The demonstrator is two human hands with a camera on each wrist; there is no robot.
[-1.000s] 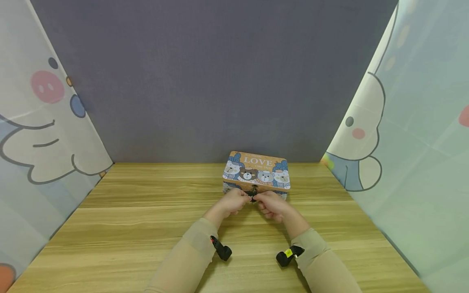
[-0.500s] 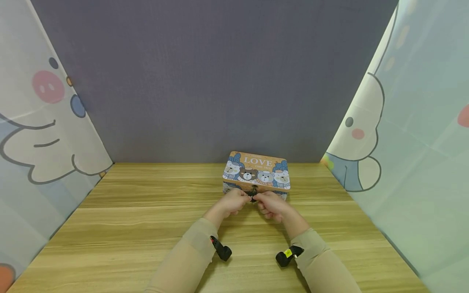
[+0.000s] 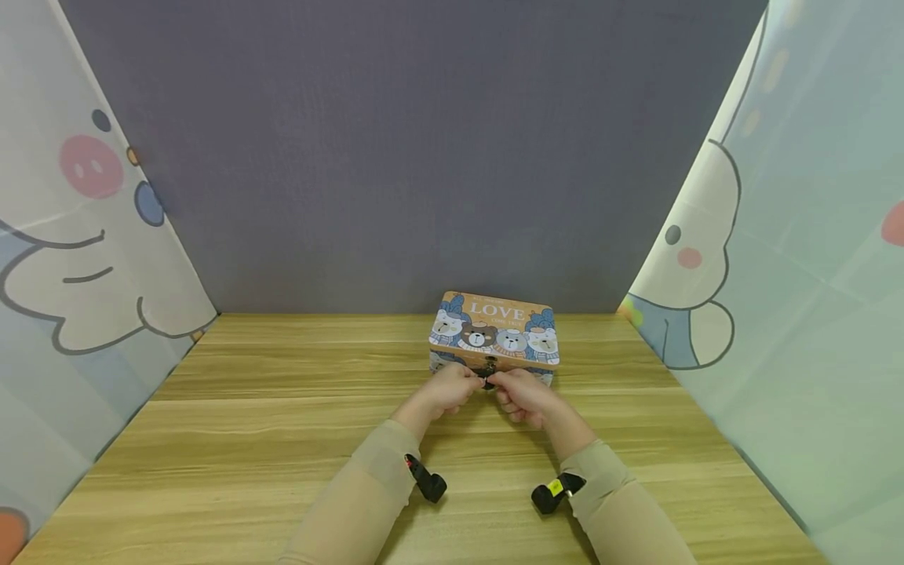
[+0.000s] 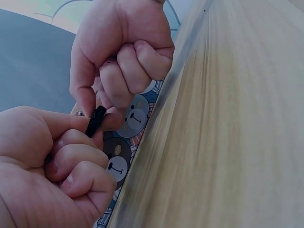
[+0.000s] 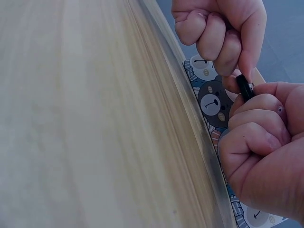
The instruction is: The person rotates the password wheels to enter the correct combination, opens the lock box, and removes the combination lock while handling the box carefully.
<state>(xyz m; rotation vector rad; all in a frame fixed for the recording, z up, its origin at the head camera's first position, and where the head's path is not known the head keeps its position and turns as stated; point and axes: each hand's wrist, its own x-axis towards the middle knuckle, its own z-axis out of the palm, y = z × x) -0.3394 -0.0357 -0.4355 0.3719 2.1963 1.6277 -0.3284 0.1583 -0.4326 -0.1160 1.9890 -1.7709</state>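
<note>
A tin box (image 3: 494,331) with printed bears and the word LOVE has its lid down, near the back of the table. Both hands meet at its front, just below a small metal latch (image 3: 490,361). My left hand (image 3: 448,388) pinches one end of a short black handle (image 4: 96,120) between thumb and index finger, the other fingers curled in. From the other side, my right hand (image 3: 526,395) pinches the same black handle (image 5: 245,88). Fingers hide most of it, while its middle shows between the thumbs.
The wooden table (image 3: 282,439) stretches around the box and both forearms. A grey panel (image 3: 353,157) rises right behind the box. Cartoon-printed curtains hang at the left (image 3: 42,392) and right (image 3: 812,353). A black wrist camera (image 3: 427,480) sits on each sleeve.
</note>
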